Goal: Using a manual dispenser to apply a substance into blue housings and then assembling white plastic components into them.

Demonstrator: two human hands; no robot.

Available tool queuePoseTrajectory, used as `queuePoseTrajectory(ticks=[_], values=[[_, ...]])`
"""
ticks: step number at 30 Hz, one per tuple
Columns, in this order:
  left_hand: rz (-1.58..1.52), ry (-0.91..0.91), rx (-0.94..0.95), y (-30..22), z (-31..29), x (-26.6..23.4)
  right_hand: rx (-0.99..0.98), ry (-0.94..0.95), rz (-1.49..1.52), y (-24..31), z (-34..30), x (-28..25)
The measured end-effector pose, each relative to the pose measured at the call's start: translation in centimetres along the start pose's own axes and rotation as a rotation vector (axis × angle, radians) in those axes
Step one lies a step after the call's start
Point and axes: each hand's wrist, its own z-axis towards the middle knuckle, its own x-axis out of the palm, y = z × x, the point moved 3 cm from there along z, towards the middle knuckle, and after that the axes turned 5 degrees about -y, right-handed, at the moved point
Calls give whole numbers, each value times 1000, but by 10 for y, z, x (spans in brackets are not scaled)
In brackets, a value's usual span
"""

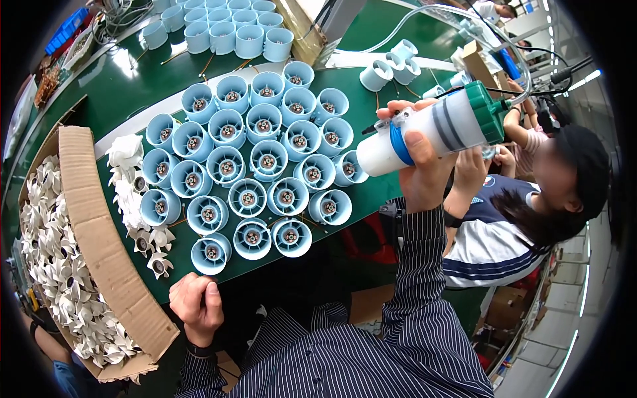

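Note:
My right hand (424, 169) is wrapped round a white dispensing bottle (434, 129), lifted over the right side of the table. The bottle lies tilted, its ribbed green cap up to the right, a blue band round its body and dark rings inside. A thin black nozzle sticks out beside my fingers. My left hand (197, 305) is curled into a fist at the table's front edge, just below the nearest light blue round housing (211, 253). Several such housings stand in rows, open side up, each with a metal centre. White fan impellers (159, 264) lie left of them.
A cardboard box (99, 245) full of white impellers stands at the left. More blue housings (222, 38) are grouped at the back of the green table (152, 79). A clear hose (411, 14) arches overhead. A co-worker in a black cap (587, 169) sits close on the right.

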Motion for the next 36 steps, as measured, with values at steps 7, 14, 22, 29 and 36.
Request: queuePoseTrajectory(ticks=[7,14,22,29,36], values=[[-21,-64,-48,-7,3,-11,19,71,-194,27,12,24],[25,-59,-13,5,-1,-5,91,168,-84,16,8,39],[53,-38,39,3,-1,3,102,234,-4,-13,-6,52],[61,-38,33,5,-1,0,123,215,39,-23,-9,51],[47,-41,33,5,-1,1,124,203,26,-21,-10,52]])
